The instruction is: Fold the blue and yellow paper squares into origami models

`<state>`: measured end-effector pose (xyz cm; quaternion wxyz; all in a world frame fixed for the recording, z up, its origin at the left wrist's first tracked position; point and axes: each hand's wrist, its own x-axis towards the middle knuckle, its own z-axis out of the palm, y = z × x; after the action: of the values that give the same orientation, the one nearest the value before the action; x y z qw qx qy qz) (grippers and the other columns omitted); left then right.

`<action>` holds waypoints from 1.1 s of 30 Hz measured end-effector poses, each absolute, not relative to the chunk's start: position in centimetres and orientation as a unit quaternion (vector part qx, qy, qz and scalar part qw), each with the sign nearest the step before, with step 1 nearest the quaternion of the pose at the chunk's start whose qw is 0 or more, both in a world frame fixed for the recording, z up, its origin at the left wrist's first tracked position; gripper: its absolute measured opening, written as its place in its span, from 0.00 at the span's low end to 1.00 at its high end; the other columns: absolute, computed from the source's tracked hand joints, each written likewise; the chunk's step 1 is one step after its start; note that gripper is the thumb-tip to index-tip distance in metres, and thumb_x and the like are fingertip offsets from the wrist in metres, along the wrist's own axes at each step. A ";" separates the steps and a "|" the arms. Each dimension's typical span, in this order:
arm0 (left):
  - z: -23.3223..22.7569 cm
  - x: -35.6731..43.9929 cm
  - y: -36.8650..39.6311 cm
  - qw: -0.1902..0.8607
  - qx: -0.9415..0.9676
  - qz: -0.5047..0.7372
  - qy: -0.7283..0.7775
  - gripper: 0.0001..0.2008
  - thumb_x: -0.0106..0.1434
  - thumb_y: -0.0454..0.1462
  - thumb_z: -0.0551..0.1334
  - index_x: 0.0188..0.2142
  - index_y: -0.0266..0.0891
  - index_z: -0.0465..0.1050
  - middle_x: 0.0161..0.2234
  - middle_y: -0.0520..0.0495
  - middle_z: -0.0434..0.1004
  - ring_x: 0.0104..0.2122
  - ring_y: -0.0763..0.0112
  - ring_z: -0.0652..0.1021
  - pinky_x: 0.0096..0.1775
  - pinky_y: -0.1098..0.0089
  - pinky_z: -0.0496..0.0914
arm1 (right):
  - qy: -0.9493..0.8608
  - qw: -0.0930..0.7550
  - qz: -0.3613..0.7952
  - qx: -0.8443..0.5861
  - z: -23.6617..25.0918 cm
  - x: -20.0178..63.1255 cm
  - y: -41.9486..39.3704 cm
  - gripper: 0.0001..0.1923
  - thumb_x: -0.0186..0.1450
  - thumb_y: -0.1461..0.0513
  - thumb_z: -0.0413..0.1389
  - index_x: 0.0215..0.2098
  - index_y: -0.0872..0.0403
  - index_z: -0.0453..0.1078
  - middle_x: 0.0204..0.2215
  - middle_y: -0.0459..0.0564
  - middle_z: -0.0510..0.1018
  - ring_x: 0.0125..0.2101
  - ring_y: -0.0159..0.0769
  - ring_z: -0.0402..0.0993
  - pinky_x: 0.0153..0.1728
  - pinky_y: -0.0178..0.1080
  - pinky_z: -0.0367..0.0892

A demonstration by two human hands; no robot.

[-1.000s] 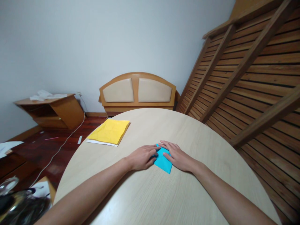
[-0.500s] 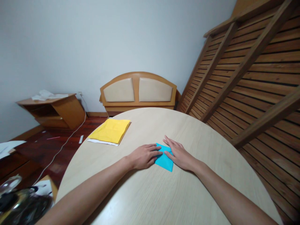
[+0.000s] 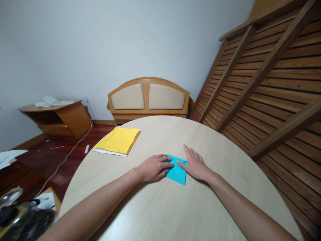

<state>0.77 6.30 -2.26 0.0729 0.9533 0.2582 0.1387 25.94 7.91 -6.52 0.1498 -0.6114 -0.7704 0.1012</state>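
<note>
A small folded blue paper (image 3: 177, 172) lies flat on the round light-wood table (image 3: 175, 207). My left hand (image 3: 153, 167) rests palm down on the paper's left part, fingertips pressing it to the table. My right hand (image 3: 197, 164) lies flat with fingers spread at the paper's right edge, its thumb on the blue sheet. Neither hand lifts the paper.
A stack of yellow paper on a white sheet (image 3: 117, 141) lies at the table's far left edge. Beyond stand a wooden headboard (image 3: 148, 98), a low wooden side table (image 3: 56, 117) and a slatted bed frame (image 3: 271, 77) leaning on the right. Dark clutter (image 3: 22, 214) sits at the bottom left.
My right hand has slid rightward along the blue paper, uncovering more of it. My left hand has stayed pressed on the paper's left part.
</note>
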 end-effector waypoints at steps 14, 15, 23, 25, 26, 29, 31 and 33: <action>-2.3 0.8 6.3 0.056 0.955 0.125 0.263 0.19 0.71 0.40 0.54 0.59 0.44 0.69 0.61 0.43 0.68 0.60 0.56 0.68 0.61 0.55 0.64 | -0.739 0.156 0.064 -0.652 -6.4 26.4 7.5 0.34 0.71 0.51 0.43 0.71 0.52 0.44 0.68 0.58 0.56 0.68 0.54 0.49 0.64 0.61 0.44; -2.3 0.8 6.3 0.054 0.956 0.125 0.262 0.19 0.71 0.40 0.54 0.59 0.44 0.69 0.61 0.42 0.68 0.60 0.56 0.69 0.61 0.55 0.64 | -0.741 0.165 0.059 -0.648 -6.2 25.8 7.2 0.35 0.70 0.50 0.45 0.71 0.53 0.45 0.68 0.59 0.57 0.67 0.54 0.50 0.64 0.61 0.44; -2.1 0.9 6.0 0.028 0.960 0.109 0.256 0.20 0.72 0.41 0.52 0.60 0.41 0.68 0.60 0.41 0.68 0.60 0.55 0.68 0.61 0.56 0.63 | -0.747 0.130 0.080 -0.647 -5.3 23.5 6.2 0.37 0.69 0.49 0.47 0.70 0.56 0.46 0.69 0.56 0.54 0.68 0.49 0.48 0.66 0.55 0.43; -2.2 0.8 6.1 0.030 0.960 0.114 0.254 0.20 0.71 0.40 0.53 0.60 0.42 0.68 0.60 0.41 0.69 0.60 0.56 0.68 0.61 0.56 0.64 | -0.748 0.120 0.080 -0.648 -5.1 23.5 6.2 0.38 0.68 0.48 0.47 0.71 0.57 0.46 0.69 0.55 0.53 0.68 0.48 0.46 0.66 0.54 0.42; -2.3 0.8 6.1 0.033 0.960 0.117 0.254 0.20 0.71 0.40 0.53 0.60 0.42 0.67 0.60 0.42 0.69 0.60 0.56 0.68 0.60 0.56 0.64 | -0.749 0.115 0.081 -0.648 -5.0 23.6 6.2 0.38 0.68 0.48 0.47 0.71 0.57 0.46 0.70 0.55 0.53 0.68 0.48 0.46 0.66 0.54 0.42; -2.5 0.9 6.1 0.042 0.956 0.125 0.261 0.21 0.70 0.39 0.53 0.61 0.40 0.65 0.60 0.41 0.69 0.60 0.57 0.68 0.61 0.56 0.63 | -0.751 0.094 0.092 -0.647 -4.6 23.6 6.2 0.40 0.67 0.46 0.47 0.71 0.57 0.45 0.70 0.55 0.50 0.69 0.49 0.44 0.67 0.55 0.41; -2.5 1.0 6.1 0.045 0.955 0.123 0.266 0.21 0.70 0.38 0.53 0.61 0.38 0.65 0.60 0.41 0.69 0.59 0.57 0.68 0.62 0.56 0.62 | -0.753 0.084 0.099 -0.646 -4.3 23.6 6.1 0.42 0.66 0.45 0.48 0.71 0.57 0.44 0.71 0.55 0.49 0.69 0.49 0.43 0.67 0.55 0.41; -2.6 1.0 6.0 0.041 0.955 0.120 0.267 0.21 0.70 0.38 0.53 0.60 0.37 0.66 0.59 0.41 0.69 0.59 0.57 0.68 0.62 0.57 0.62 | -0.755 0.080 0.103 -0.643 -4.2 23.5 6.0 0.44 0.66 0.43 0.48 0.71 0.56 0.44 0.71 0.55 0.48 0.69 0.51 0.41 0.67 0.56 0.41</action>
<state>1.05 6.04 -2.59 0.0414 0.9552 0.2673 0.1204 23.51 6.03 -4.23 0.0803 -0.6428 -0.7548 0.1028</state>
